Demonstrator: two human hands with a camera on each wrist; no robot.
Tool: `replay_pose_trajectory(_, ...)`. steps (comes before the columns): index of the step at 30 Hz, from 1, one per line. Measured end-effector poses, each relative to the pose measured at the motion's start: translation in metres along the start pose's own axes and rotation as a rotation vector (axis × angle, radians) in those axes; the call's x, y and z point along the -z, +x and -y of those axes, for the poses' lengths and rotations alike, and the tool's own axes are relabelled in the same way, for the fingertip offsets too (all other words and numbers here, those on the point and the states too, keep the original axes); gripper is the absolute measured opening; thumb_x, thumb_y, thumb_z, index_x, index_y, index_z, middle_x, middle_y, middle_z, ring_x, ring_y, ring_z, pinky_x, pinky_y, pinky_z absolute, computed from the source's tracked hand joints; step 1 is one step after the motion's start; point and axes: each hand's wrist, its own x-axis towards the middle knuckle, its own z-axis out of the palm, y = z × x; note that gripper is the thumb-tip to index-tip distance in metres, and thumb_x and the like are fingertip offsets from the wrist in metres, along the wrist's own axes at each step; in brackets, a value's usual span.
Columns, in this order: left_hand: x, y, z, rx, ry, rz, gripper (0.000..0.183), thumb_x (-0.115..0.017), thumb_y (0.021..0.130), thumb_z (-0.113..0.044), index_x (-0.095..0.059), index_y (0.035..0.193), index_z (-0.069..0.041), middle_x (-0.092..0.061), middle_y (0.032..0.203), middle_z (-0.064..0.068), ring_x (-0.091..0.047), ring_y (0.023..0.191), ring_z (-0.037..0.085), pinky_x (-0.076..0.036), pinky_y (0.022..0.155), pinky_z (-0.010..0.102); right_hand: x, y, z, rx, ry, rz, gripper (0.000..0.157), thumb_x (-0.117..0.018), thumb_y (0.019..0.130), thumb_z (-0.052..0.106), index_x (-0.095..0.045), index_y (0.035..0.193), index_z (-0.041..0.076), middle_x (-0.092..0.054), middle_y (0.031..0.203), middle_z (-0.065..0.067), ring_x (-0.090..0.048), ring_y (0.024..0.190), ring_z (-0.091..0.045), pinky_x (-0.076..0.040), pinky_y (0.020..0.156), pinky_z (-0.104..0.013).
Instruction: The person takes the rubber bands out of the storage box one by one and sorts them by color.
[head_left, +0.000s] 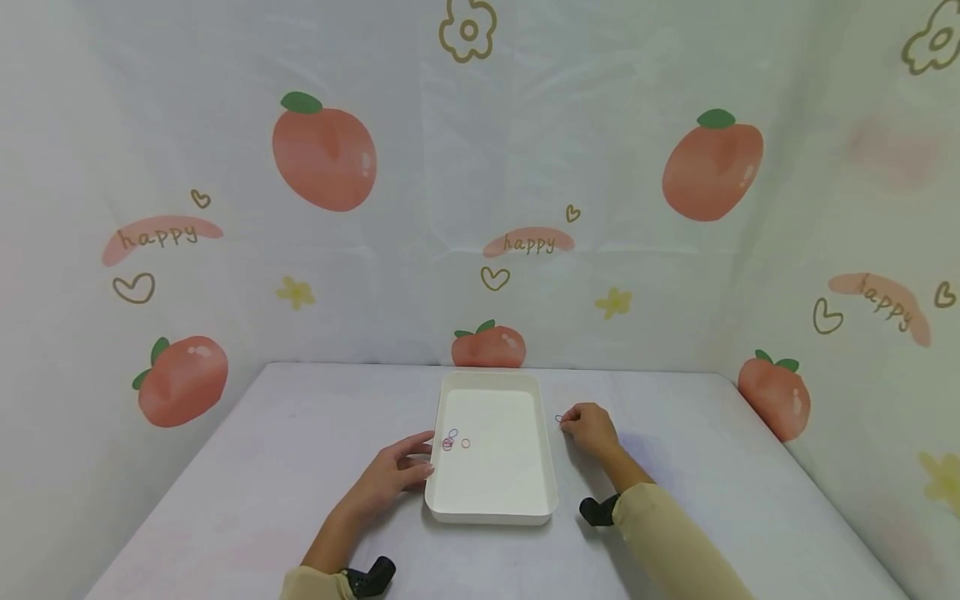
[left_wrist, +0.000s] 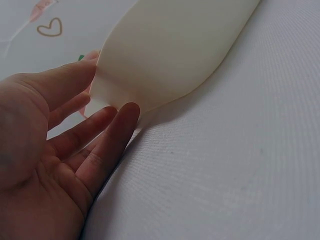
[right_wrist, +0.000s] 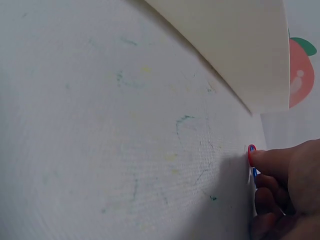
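A white rectangular tray (head_left: 491,517) stands on the table, with several small thin red and blue rubber bands (head_left: 466,443) lying in its left half. My left hand (head_left: 393,471) is at the tray's left side, its extended fingers touching the outer wall, as the left wrist view also shows. Right of the tray, low at the tabletop, my right hand (head_left: 592,429) pinches small rubber bands between thumb and fingers. In the right wrist view a red rubber band (right_wrist: 251,148) shows at the thumb tip and a blue rubber band (right_wrist: 255,172) just below; the fingers partly hide them.
A white cloth covers the table (head_left: 300,467), marked with faint coloured stains near the right hand. Behind and beside it hangs a white curtain (head_left: 480,167) printed with peaches, hearts and flowers. Black wrist cameras (head_left: 597,511) sit on both forearms.
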Motion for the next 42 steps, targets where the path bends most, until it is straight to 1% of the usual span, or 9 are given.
replay_pose_trajectory(6,0.000,0.001,0.001,-0.001,-0.002,-0.003,0.060,-0.067,0.092,-0.011,-0.041,0.145,0.000,-0.052,0.131,0.024,-0.062,0.107,0.031,-0.055,0.082,0.041,0.000,-0.001,0.001,-0.027,0.001,0.004,0.006,-0.073,0.084,0.008,-0.070,0.079,0.005,-0.061,0.073,-0.001,-0.053,0.069,-0.018,-0.043,0.060,-0.030)
replay_pose_trajectory(8,0.000,0.001,0.001,0.001,-0.002,-0.005,0.060,-0.067,0.092,-0.011,-0.042,0.145,-0.001,-0.052,0.131,0.023,-0.062,0.107,0.031,-0.055,0.082,0.041,0.001,-0.002,0.001,-0.024,0.005,-0.002,0.006,-0.073,0.083,0.008,-0.070,0.079,0.004,-0.062,0.072,-0.001,-0.053,0.069,-0.018,-0.043,0.060,-0.030)
replay_pose_trajectory(15,-0.002,0.001,0.001,0.001,-0.001,-0.007,0.060,-0.068,0.091,-0.012,-0.042,0.145,-0.002,-0.053,0.130,0.022,-0.062,0.106,0.029,-0.056,0.081,0.039,0.002,-0.001,0.000,-0.035,0.064,-0.023,0.006,-0.074,0.081,0.006,-0.070,0.079,0.002,-0.064,0.074,-0.002,-0.054,0.070,-0.018,-0.045,0.060,-0.028)
replay_pose_trajectory(20,-0.002,0.003,0.003,0.003,0.016,-0.004,0.060,-0.068,0.092,-0.014,-0.043,0.145,-0.003,-0.053,0.130,0.021,-0.062,0.106,0.030,-0.055,0.082,0.039,0.007,0.001,0.001,-0.040,0.094,-0.034,0.005,-0.071,0.085,0.004,-0.070,0.082,0.000,-0.066,0.077,-0.004,-0.057,0.072,-0.019,-0.047,0.060,-0.029)
replay_pose_trajectory(24,-0.001,0.002,0.002,0.001,0.032,-0.006,0.059,-0.068,0.091,-0.015,-0.044,0.145,-0.004,-0.054,0.129,0.020,-0.063,0.106,0.029,-0.055,0.082,0.038,0.013,0.004,0.007,-0.040,0.107,-0.042,0.006,-0.069,0.087,0.006,-0.071,0.084,0.001,-0.067,0.080,-0.004,-0.057,0.077,-0.022,-0.046,0.065,-0.032)
replay_pose_trajectory(28,-0.002,0.000,0.000,0.001,0.037,-0.012,0.059,-0.068,0.091,-0.015,-0.044,0.144,-0.004,-0.054,0.129,0.021,-0.063,0.105,0.028,-0.056,0.082,0.038,0.017,0.006,0.014,-0.033,0.125,-0.040,0.008,-0.068,0.088,0.008,-0.070,0.087,0.001,-0.066,0.083,-0.006,-0.057,0.079,-0.022,-0.046,0.065,-0.032)
replay_pose_trajectory(32,-0.002,-0.002,-0.002,0.009,0.046,-0.024,0.059,-0.069,0.091,-0.015,-0.045,0.144,-0.004,-0.054,0.129,0.021,-0.063,0.105,0.028,-0.056,0.081,0.039,0.017,0.007,0.021,-0.043,0.145,-0.037,0.008,-0.068,0.089,0.010,-0.070,0.089,0.001,-0.066,0.085,-0.006,-0.057,0.080,-0.022,-0.047,0.065,-0.031)
replay_pose_trajectory(37,-0.001,-0.002,-0.002,0.002,0.059,-0.023,0.060,-0.068,0.091,-0.014,-0.044,0.145,-0.004,-0.054,0.130,0.022,-0.063,0.106,0.030,-0.056,0.082,0.040,0.018,0.009,0.031,-0.026,0.162,-0.050,0.010,-0.068,0.089,0.011,-0.069,0.089,0.001,-0.066,0.085,-0.007,-0.058,0.080,-0.023,-0.049,0.067,-0.033)
replay_pose_trajectory(42,-0.001,0.000,0.000,0.010,0.061,-0.020,0.059,-0.068,0.091,-0.015,-0.045,0.144,-0.004,-0.054,0.130,0.021,-0.063,0.106,0.029,-0.055,0.082,0.039,0.016,0.010,0.042,-0.013,0.189,-0.052,0.009,-0.068,0.089,0.011,-0.069,0.089,0.001,-0.065,0.084,-0.007,-0.058,0.077,-0.022,-0.049,0.066,-0.033)
